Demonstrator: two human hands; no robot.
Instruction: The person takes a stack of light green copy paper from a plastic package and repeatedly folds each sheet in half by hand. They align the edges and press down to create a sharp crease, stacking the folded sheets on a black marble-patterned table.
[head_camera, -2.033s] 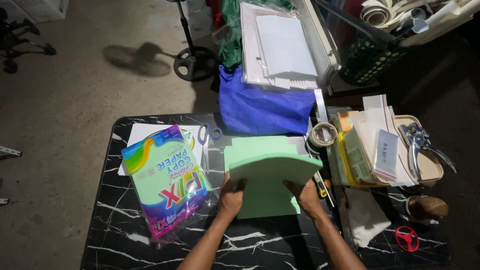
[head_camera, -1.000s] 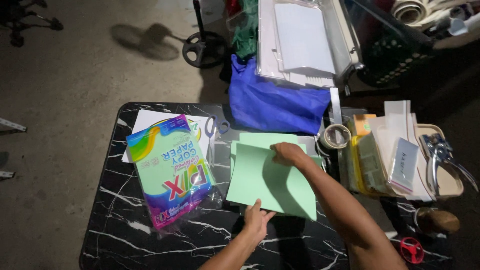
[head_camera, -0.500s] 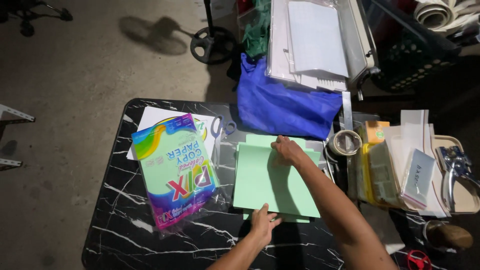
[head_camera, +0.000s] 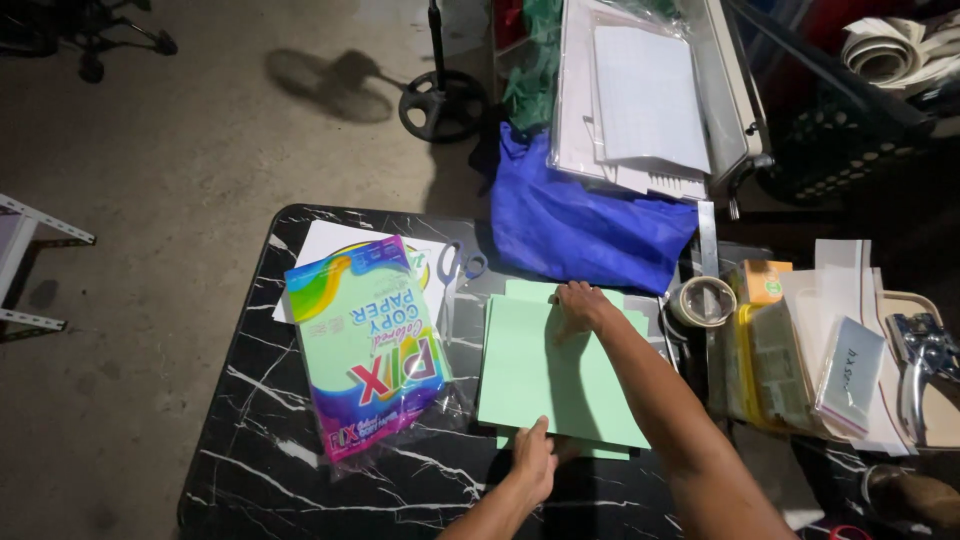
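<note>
A stack of light green paper sheets (head_camera: 540, 370) lies flat on the black marble-pattern table (head_camera: 260, 430). My left hand (head_camera: 533, 460) presses its fingertips on the stack's near edge. My right hand (head_camera: 580, 305) rests flat on the far edge of the top sheet, the forearm crossing the sheets' right side. To the left lies a colourful plastic pack of coloured paper (head_camera: 372, 350) on white sheets (head_camera: 320, 245).
Scissors (head_camera: 455, 275) lie beside the pack. A blue bag (head_camera: 585, 220) sits at the table's far edge, a tape roll (head_camera: 703, 300) and a tray of stationery (head_camera: 830, 360) to the right. A stand base (head_camera: 442, 100) is on the floor beyond.
The green sheet, held upright two seconds ago, now lies flat on the stack. My right hand moved to its far edge and my left to the near edge.
</note>
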